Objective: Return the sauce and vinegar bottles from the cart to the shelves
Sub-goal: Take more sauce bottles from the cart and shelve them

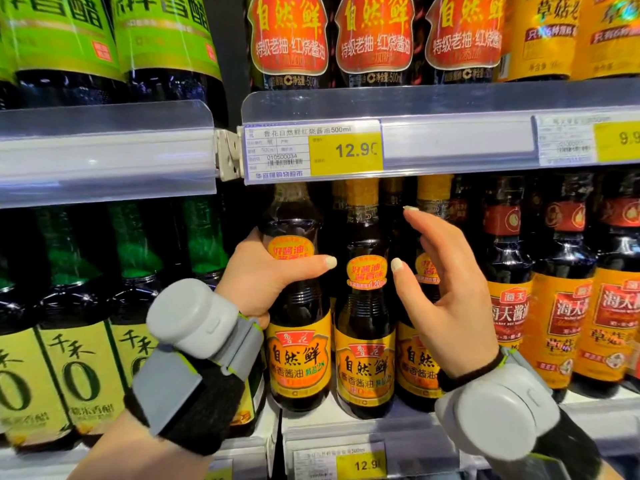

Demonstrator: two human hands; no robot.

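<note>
Bottle (298, 344) of dark sauce, yellow-orange label and round orange neck sticker, is seen upright at the shelf (346, 429) front, leftmost of a matching row. Its shoulder is gripped by the left hand (256, 282), thumb wrapped across. The right hand (446, 292) is held spread before the neighbours (365, 362); contact cannot be told.

The left hand (256, 282) and right hand (450, 299) had pale polished nails. Each wrist carried a rounded grey unit (192, 315) on a grey bracket (166, 386) edged yellow-green, over a black knit cuff (207, 414).
</note>
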